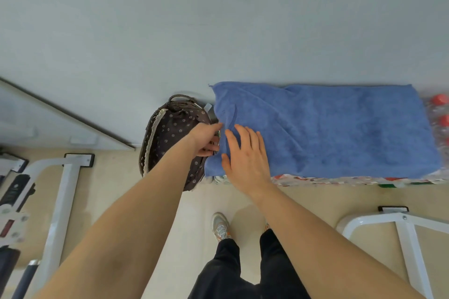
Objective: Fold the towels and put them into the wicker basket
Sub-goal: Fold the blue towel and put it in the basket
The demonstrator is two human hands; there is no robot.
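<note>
A blue towel (328, 128) lies spread flat on top of a pack of bottles by the wall. Its left edge hangs beside the wicker basket (155, 143), which stands on the floor and has a dark flowered lining. My left hand (206, 138) grips the towel's left edge, fingers curled around the cloth over the basket's right side. Flat on the towel's near left corner rests my right hand (245, 155), fingers spread and palm down.
The pack of red-capped bottles (439, 114) under the towel stands against the wall. White metal frames stand on the floor at the left (63, 192) and at the right (403, 230). My feet and dark trousers (243, 262) are below.
</note>
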